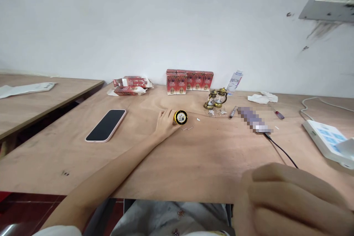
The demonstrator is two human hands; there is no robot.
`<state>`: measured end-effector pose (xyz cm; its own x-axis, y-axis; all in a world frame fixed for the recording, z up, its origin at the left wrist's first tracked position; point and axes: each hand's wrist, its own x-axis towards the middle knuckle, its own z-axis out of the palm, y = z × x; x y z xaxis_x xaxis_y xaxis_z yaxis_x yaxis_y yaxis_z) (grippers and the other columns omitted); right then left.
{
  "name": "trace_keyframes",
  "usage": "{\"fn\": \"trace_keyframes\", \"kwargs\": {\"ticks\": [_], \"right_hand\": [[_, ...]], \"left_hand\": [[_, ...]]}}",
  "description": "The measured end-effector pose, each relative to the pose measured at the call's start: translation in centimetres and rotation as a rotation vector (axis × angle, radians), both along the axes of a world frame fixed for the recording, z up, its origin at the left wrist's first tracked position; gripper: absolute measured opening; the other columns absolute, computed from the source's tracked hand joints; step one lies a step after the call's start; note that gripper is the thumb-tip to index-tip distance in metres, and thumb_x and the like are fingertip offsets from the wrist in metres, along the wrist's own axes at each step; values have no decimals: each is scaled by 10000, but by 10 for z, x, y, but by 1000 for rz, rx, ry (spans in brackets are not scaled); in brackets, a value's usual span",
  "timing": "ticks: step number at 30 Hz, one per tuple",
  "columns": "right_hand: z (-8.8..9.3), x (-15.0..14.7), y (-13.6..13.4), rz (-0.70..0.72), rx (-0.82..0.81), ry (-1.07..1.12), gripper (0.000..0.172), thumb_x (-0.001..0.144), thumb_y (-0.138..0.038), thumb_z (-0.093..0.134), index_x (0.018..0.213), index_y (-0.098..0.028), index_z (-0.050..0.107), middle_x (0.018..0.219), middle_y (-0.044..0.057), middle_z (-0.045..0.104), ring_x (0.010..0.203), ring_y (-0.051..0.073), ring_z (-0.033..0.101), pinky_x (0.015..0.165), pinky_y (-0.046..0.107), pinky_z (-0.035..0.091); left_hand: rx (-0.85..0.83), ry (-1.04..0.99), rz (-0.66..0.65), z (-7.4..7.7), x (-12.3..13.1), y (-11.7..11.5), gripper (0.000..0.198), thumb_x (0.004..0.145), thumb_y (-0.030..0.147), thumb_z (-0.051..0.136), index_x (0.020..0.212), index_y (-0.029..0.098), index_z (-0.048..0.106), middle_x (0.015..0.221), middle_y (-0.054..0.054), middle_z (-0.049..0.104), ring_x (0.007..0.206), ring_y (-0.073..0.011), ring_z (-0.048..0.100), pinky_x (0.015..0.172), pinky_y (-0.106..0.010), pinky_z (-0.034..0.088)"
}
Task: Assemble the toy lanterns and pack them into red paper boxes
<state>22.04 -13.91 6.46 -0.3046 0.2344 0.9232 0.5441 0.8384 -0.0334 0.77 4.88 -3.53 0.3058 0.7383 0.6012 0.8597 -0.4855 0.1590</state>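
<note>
Right hand, nearest: fingers curled (whether gripping anything, we cannot tell). Left hand, beyond: gripping a round gold-and-black piece, end towards us; step, we judge: steadying it; next move calls for firm hold. Right of that hand: bent wire, possibly in the way; farther, two lanterns; beyond, red boxes.
</note>
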Motion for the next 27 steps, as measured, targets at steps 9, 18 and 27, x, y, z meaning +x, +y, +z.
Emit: {"fn": "trace_keyframes", "kwargs": {"ticks": [9, 18, 27], "right_hand": [[-62, -16, 179, -311, -202, -267, 146, 898, -244, 444, 805, -190, 544, 689, 49, 617, 657, 183, 550, 575, 299, 374], [-108, -17, 211, -134, -465, -444, 212, 880, -252, 545, 1070, -170, 591, 1092, 105, 662, 1036, 243, 536, 828, 373, 379], [-110, -31, 209, -76, -416, -558, 181, 902, -274, 534, 1001, -194, 663, 891, 61, 669, 917, 203, 506, 781, 332, 347]], "left_hand": [[36, -170, 80, 2, -12, 8, 363, 788, 362, 652, 1063, 185, 494, 1077, -89, 634, 1013, -259, 584, 846, -367, 408], [-94, -249, -22, 8, -10, 2, 401, 797, 272, 627, 1162, 220, 469, 1207, -56, 602, 1072, -239, 582, 837, -336, 475], [-74, -226, -24, 6, -9, 3, 352, 782, 336, 658, 1061, 203, 489, 1074, -69, 618, 975, -228, 594, 800, -327, 481]]}}
